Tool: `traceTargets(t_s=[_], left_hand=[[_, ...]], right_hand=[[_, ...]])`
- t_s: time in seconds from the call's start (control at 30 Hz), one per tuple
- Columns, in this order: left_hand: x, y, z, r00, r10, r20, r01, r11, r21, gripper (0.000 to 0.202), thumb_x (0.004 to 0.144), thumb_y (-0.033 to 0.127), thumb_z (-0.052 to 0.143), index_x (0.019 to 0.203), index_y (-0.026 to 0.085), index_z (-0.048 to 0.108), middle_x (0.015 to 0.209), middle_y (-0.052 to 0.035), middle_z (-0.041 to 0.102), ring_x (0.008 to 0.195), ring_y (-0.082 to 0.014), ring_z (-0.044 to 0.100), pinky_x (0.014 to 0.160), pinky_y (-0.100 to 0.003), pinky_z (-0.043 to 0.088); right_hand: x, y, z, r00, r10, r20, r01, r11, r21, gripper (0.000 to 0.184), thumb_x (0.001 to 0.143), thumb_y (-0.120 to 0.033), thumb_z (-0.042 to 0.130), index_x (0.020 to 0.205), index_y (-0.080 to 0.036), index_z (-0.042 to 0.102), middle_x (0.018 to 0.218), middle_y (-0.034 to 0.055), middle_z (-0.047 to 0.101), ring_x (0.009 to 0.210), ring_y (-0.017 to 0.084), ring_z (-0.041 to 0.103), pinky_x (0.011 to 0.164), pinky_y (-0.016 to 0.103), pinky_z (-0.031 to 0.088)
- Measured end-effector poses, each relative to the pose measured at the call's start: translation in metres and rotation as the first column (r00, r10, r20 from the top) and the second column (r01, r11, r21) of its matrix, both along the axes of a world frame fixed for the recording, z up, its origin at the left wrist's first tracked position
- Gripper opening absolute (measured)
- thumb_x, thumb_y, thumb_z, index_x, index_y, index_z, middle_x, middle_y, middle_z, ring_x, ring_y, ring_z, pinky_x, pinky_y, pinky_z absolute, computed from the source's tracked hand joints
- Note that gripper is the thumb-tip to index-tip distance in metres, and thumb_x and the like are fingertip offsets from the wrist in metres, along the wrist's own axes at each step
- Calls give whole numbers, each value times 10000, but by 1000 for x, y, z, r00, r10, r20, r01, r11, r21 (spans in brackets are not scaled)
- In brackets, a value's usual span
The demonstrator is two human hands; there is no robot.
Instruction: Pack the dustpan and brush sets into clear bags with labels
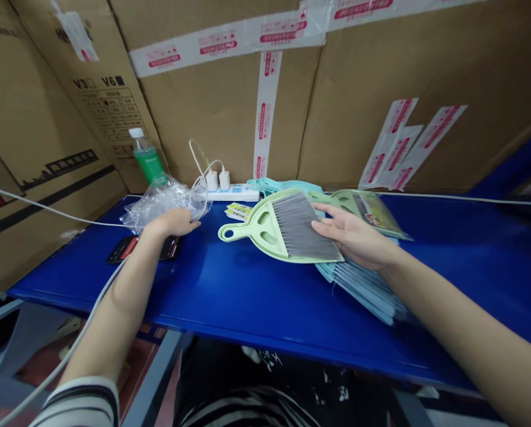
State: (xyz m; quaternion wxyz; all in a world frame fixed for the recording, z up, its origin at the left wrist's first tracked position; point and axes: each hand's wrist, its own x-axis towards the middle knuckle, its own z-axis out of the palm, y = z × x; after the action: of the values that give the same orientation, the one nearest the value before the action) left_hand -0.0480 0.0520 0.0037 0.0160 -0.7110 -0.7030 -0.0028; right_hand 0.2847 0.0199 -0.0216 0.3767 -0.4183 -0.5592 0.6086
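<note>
My right hand (352,234) grips a light green dustpan (265,246) by its right edge, fingertips over the grey bristles of the brush (298,222) nested in it. The set is held above the table, its looped handle pointing left. My left hand (174,223) is at a heap of clear plastic bags (162,198), its fingers curled in against the film and partly hidden. Below my right hand lies a stack of light blue dustpan and brush sets (367,290). Behind it, another green set (378,213) is in a clear bag.
A black phone (169,248) lies under my left forearm. A bottle of green liquid (147,157), a white power strip (236,193) with plugged chargers and small printed cards (238,211) stand along the back. Cardboard walls (203,112) enclose the blue table (247,296). A white cable (69,350) crosses my left arm.
</note>
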Motion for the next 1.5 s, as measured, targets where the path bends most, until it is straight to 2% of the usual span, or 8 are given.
traceTargets(t_s=[0.23, 0.37, 0.47, 0.73, 0.87, 0.97, 1.27, 1.5], left_hand=[[24, -25, 13, 977, 22, -212, -5, 996, 84, 437, 933, 324, 321, 1058, 72, 655, 1121, -224, 662, 1068, -352, 618, 902, -438, 468], [40, -35, 8, 946, -290, -146, 316, 923, 218, 410, 952, 354, 332, 1028, 116, 657, 1024, -156, 688, 999, -292, 636, 901, -415, 476], [52, -38, -5, 779, -627, -30, 621, 763, 182, 409, 940, 440, 414, 1137, 134, 599, 1096, -124, 669, 1028, -251, 619, 907, -383, 487], [62, -38, -26, 740, -672, 8, 638, 706, 308, 322, 942, 370, 473, 1086, 100, 573, 1061, -125, 669, 925, -231, 667, 799, -359, 540], [68, -41, -30, 763, -638, -101, 617, 675, 404, 339, 960, 391, 427, 1084, 117, 582, 1012, -110, 676, 806, -198, 681, 697, -315, 549], [77, -47, -33, 776, -606, -174, 615, 667, 419, 356, 962, 414, 417, 1095, 129, 584, 989, -99, 679, 778, -186, 685, 656, -280, 544], [90, -57, -36, 765, -590, -257, 643, 677, 358, 355, 958, 429, 422, 1073, 138, 590, 932, -69, 686, 737, -182, 685, 593, -257, 521], [94, -56, -37, 757, -603, -254, 647, 635, 421, 347, 950, 438, 444, 1094, 156, 585, 955, -65, 697, 739, -164, 687, 600, -238, 514]], right_hand=[[0, 3, -3, 1000, 16, 13, -16, 1000, -1, 678, 827, -315, 647, 1404, -173, 321, 1142, 128, 679, 1028, 240, 656, 958, 422, 501], [2, 4, -4, 999, 35, 36, -36, 999, 14, 694, 826, -345, 643, 1411, -183, 306, 1168, 129, 666, 1026, 242, 656, 954, 431, 505], [3, 4, -4, 997, 49, 60, -51, 998, 24, 730, 811, -375, 647, 1421, -185, 293, 1200, 139, 649, 1036, 248, 649, 949, 423, 509], [8, 4, 1, 938, -13, 348, -39, 989, 143, 668, 834, -441, 534, 1418, -201, 315, 1290, 168, 559, 1086, 292, 603, 918, 477, 500], [7, -8, 9, 789, -363, 495, -75, 743, 665, 371, 865, -455, 476, 1151, -242, 577, 1290, 141, 512, 1234, 328, 451, 998, 550, 388], [0, -21, 12, 737, -315, 598, -340, 591, 731, 306, 906, -462, 426, 923, -252, 648, 1142, 112, 561, 1192, 315, 438, 996, 551, 360], [-16, -30, 6, 667, -160, 728, -515, 607, 605, 244, 888, -415, 521, 761, -212, 569, 910, 71, 494, 967, 247, 453, 846, 425, 440], [-22, -34, 4, 669, -322, 670, -497, 476, 725, 247, 862, -306, 560, 653, -200, 485, 862, 73, 489, 882, 226, 443, 756, 366, 438]])
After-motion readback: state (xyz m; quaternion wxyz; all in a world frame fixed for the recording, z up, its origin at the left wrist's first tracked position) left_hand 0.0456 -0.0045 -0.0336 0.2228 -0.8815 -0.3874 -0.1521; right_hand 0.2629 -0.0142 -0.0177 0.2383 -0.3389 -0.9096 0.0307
